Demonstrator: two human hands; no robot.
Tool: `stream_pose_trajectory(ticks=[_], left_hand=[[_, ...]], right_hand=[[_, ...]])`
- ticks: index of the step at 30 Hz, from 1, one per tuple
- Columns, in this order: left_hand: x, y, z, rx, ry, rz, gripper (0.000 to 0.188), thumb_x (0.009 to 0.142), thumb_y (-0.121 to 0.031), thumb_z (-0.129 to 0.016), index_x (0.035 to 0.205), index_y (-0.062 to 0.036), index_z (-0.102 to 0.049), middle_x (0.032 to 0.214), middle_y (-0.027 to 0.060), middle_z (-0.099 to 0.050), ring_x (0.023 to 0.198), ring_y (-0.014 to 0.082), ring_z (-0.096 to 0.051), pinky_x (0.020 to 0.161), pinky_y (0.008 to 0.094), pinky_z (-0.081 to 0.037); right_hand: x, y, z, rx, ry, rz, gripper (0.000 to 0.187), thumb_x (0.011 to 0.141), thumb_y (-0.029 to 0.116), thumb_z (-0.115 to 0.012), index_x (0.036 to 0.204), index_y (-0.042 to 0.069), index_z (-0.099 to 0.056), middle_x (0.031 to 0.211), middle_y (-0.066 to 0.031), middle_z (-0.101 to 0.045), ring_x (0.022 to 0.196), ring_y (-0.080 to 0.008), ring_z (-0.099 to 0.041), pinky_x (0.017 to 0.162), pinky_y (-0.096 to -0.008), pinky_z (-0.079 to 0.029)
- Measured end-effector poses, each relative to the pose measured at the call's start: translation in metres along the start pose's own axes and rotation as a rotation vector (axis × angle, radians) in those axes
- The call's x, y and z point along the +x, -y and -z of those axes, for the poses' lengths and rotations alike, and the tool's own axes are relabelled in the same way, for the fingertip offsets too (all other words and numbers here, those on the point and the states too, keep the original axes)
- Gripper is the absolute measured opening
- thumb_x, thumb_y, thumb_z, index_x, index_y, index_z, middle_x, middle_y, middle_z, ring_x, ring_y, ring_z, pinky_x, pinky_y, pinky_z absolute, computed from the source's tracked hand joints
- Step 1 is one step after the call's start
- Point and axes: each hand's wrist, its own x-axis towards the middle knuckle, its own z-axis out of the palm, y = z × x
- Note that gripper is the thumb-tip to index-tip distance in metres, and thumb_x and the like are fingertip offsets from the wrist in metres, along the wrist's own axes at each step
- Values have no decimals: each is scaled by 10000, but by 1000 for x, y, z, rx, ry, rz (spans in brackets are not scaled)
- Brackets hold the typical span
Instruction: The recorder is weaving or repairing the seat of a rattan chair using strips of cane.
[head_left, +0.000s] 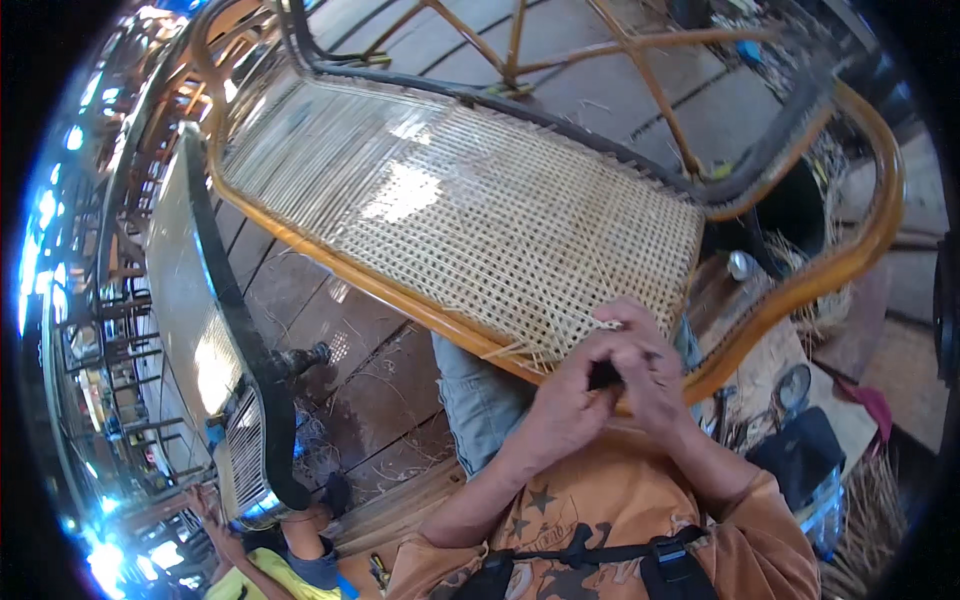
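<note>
A cane panel (500,190) stretches across a curved wooden chair frame (400,305) in front of me. Its right part is an open lattice, while parallel strands cover the far left. Over the near right corner, my left hand (575,395) and my right hand (645,375) meet with curled fingers. A pale cane strand (608,324) shows at the upper fingertips, seemingly pinched by my right hand. Whatever lies inside my left hand's closed fingers is hidden. Loose strand ends (520,350) stick out at the near edge, left of my hands.
Another dark-framed cane panel (190,290) stands at the left, with a person in a yellow shirt (265,577) near its lower end. A black container (790,210), small metal can (740,265) and dark flat object (800,455) lie at the right. Cane scraps litter the plank floor.
</note>
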Motion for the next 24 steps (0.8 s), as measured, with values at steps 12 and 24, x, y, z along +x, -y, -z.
stream_pose_trajectory(ticks=[12,24], left_hand=[[-25,53,63,-417,-534,472,152,886,-185,-533,865,-36,-517,691,1,-516,587,75,-492,532,213,-408],[-23,59,71,-554,-476,499,152,871,-145,-534,944,-14,-555,788,49,-584,503,73,-462,486,215,-412]], right_hand=[[201,-70,-123,-223,248,-467,364,867,345,-527,959,0,-602,852,-148,-614,831,-273,-586,808,-335,-440],[153,-91,-81,46,387,-802,136,824,167,-597,849,34,-585,738,-75,-627,653,-157,-597,579,-284,-479]])
